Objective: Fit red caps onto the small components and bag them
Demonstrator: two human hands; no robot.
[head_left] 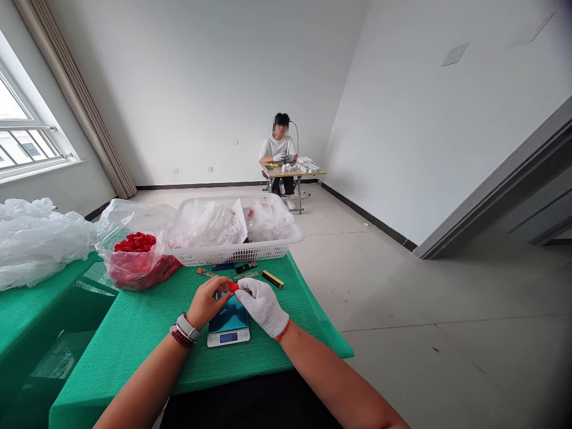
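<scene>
Above a digital scale (227, 322) my two hands meet at a small red piece (233, 286), too small to name more exactly. My bare left hand (209, 300) pinches its left side; a watch (186, 326) and a beaded bracelet are on that wrist. From the right, my right hand (263, 304), in a white knit glove with a red cuff, grips the same piece between thumb and fingers. The scale has a shiny blue plate, and its display appears to read 0.0. Similar red pieces (135, 242) fill a clear plastic bag (147, 268) at the left.
Behind my hands a white plastic basket (223, 256) holds clear bags and a card divider. A black and gold box (273, 279) and several small items lie before it. More clear bags (40, 238) are heaped at left. Across the room a person (279, 146) sits at a table.
</scene>
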